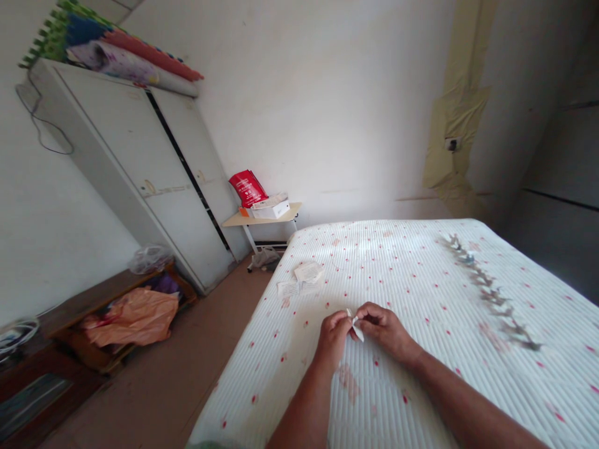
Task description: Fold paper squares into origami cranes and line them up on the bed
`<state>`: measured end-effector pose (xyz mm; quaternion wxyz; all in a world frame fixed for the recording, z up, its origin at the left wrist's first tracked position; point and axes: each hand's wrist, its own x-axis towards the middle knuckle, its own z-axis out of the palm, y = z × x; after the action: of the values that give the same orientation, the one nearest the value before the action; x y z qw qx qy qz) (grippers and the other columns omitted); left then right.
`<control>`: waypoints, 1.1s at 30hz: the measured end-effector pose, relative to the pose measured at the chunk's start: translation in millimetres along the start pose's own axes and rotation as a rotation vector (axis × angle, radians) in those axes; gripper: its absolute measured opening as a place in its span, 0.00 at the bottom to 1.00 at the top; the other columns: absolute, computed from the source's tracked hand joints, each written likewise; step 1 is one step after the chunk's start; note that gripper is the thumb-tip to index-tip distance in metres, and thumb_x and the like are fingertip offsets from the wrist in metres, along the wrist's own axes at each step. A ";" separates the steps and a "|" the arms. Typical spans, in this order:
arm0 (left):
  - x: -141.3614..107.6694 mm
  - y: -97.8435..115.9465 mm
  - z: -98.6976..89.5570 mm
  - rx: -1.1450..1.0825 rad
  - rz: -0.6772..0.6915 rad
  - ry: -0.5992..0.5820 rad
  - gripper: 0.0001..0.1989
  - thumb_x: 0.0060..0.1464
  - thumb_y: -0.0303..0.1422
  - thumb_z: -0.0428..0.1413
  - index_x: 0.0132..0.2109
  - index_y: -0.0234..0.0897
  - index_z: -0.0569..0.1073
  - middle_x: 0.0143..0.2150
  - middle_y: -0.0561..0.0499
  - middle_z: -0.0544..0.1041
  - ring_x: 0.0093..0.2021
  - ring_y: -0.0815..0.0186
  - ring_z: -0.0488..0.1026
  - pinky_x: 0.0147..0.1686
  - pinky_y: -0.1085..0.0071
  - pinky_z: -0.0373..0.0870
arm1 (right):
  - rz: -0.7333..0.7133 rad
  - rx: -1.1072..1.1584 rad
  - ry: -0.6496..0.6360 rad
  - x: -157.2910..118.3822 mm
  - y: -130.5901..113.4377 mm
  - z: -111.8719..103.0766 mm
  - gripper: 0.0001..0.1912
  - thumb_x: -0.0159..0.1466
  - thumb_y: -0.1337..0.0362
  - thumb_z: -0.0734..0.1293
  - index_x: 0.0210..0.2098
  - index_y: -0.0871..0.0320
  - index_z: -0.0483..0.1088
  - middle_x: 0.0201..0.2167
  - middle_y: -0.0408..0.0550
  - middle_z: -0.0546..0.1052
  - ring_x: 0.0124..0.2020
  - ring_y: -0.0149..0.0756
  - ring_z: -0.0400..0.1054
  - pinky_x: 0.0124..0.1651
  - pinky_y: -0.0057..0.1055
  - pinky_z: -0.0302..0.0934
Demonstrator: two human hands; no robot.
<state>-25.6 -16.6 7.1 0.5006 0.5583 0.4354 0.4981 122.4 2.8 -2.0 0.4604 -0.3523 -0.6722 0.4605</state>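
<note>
Pinching a tiny folded paper piece (356, 328) between both sets of fingertips — that's what's going on over the white quilted bed (421, 386). The left hand (333, 340) is closed narrow on the piece's near-left edge, and the right hand (384, 330) is closed narrow on the other side, so the paper sits right between the two hands, just above the bedcover, thumbs and forefingers touching it.

For a fold this small, my take: keep the grip at the very tips, press the crease flat with a thumbnail, and don't let the hands drift apart or the paper will twist. Hard to tell exactly what shape the piece is — it's too small to read.

Further up the bed, well apart from the hands, lie a few flat paper sheets (302, 277). Off to the right runs a long row of small finished folded pieces (489, 293), laid out in a line.
</note>
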 end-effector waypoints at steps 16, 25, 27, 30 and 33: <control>-4.0 8.0 -2.9 0.041 0.032 -0.085 0.11 0.50 0.35 0.50 0.24 0.34 0.64 0.22 0.56 0.58 0.25 0.72 0.55 0.27 0.75 0.52 | 0.206 0.226 -0.048 0.1 -5.3 0.1 0.13 0.52 0.57 0.69 0.25 0.60 0.67 0.19 0.39 0.68 0.21 0.25 0.57 0.26 0.25 0.50; -4.5 6.3 -3.6 0.081 0.026 -0.100 0.10 0.45 0.35 0.52 0.23 0.34 0.63 0.21 0.57 0.57 0.24 0.73 0.53 0.26 0.76 0.51 | 0.234 0.228 -0.038 0.8 -4.9 -1.6 0.11 0.50 0.59 0.70 0.23 0.60 0.66 0.17 0.37 0.66 0.20 0.25 0.57 0.26 0.25 0.50; -4.0 4.9 -3.8 0.082 0.022 -0.090 0.10 0.45 0.35 0.52 0.23 0.34 0.63 0.21 0.57 0.58 0.24 0.73 0.54 0.26 0.76 0.52 | 0.238 0.249 -0.038 1.2 -3.6 -1.6 0.11 0.50 0.59 0.70 0.24 0.60 0.66 0.18 0.37 0.67 0.20 0.25 0.57 0.26 0.25 0.51; -4.0 4.8 -3.8 0.057 0.020 -0.097 0.09 0.46 0.34 0.51 0.23 0.34 0.64 0.20 0.56 0.61 0.24 0.72 0.56 0.27 0.75 0.54 | 0.273 0.299 -0.036 1.9 -4.3 -2.0 0.12 0.48 0.60 0.71 0.26 0.59 0.65 0.18 0.37 0.67 0.20 0.25 0.58 0.25 0.24 0.51; -4.5 6.0 -3.9 0.038 0.034 -0.112 0.09 0.46 0.34 0.51 0.23 0.33 0.66 0.20 0.55 0.63 0.24 0.71 0.59 0.28 0.74 0.56 | 0.325 0.310 -0.059 2.2 -7.6 -3.8 0.13 0.47 0.60 0.72 0.26 0.60 0.67 0.20 0.38 0.69 0.21 0.25 0.59 0.25 0.25 0.53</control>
<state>-30.1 -21.3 12.5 0.5050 0.6022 0.4066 0.4659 124.9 3.4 6.4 0.4086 -0.3674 -0.5409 0.6367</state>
